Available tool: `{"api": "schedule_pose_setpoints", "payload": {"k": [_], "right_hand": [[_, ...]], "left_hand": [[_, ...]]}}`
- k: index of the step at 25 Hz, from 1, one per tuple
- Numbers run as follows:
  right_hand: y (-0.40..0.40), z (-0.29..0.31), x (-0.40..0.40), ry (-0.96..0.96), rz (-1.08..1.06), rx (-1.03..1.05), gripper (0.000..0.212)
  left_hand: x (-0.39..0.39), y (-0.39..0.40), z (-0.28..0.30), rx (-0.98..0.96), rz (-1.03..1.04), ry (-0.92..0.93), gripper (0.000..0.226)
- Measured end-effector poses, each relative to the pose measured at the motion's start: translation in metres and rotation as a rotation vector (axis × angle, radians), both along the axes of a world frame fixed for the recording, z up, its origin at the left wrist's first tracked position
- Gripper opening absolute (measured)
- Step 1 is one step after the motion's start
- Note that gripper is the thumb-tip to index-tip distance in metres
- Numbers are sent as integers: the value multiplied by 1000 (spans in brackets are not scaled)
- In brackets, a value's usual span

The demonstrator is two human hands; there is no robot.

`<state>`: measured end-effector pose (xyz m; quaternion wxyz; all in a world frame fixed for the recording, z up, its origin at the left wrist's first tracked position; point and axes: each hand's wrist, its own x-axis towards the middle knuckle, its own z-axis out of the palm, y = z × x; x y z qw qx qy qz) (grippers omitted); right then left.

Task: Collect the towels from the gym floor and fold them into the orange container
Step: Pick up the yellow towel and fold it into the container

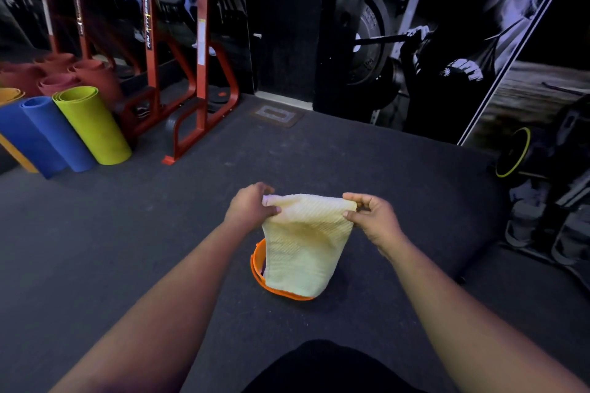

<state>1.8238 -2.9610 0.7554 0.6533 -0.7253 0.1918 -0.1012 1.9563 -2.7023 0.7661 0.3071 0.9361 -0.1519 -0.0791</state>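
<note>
Rolled mats [76, 128] stood at the far left of the floor [127, 233], beside a red rack [201, 73], well apart from the work. The left hand [252, 206] held one upper corner of the towel [303, 242], the corner being pinched between thumb and curled fingers [271, 210]. The towel, pale yellow, hung in the air between the hands, above the bin [257, 265], most of which was hidden behind the cloth; something dark showed inside at the rim, too little to be named. The other upper corner was pinched by the right hand [370, 217], its remaining fingers loosely curled. The hold at each corner looked slight, so a corner could be let slip during a fold, and the towel would then drop unfolded. Since the bin was masked by the cloth, the lower edge might be caught on the rim, or the light bin tipped. The towel might also be lowered off-centre and left draped over the side.
</note>
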Motion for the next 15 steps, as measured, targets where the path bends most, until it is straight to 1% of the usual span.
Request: {"api": "schedule_pose_setpoints", "payload": {"k": [2, 4, 5, 7, 8, 9, 10, 11, 13, 14, 15], "right_hand": [[3, -2, 4, -30, -8, -181, 43], [4, -4, 6, -38, -38, -433, 42], [4, -3, 5, -39, -59, -547, 40], [3, 1, 0, -30, -91, -699, 34], [2, 4, -2, -23, -100, -750, 30], [0, 5, -4, -19, -107, -803, 26], [-3, 5, -5, -18, -108, -859, 22], [-5, 5, -5, -14, -101, -907, 18], [-8, 3, -3, -12, -88, -943, 15], [-8, 1, -1, -12, -79, -898, 13], [-9, 2, 1, -21, -67, -795, 11]], "left_hand": [[-2, -2, -1, 71, 48, -32, 41], [-5, -6, -2, 62, 77, -77, 34], [-5, -7, -3, -15, 77, -58, 32], [-3, -5, -6, -248, 10, 73, 37], [-4, -2, -6, -315, -51, 138, 44], [-5, 0, -6, -311, -114, 155, 48], [-7, 0, -5, -241, -148, 112, 47], [-7, -1, -5, -132, -142, 21, 41], [-11, -4, 0, 94, -77, -164, 26], [-12, -4, 0, 137, -53, -213, 23], [-12, -4, 0, 98, -45, -210, 24]]}}
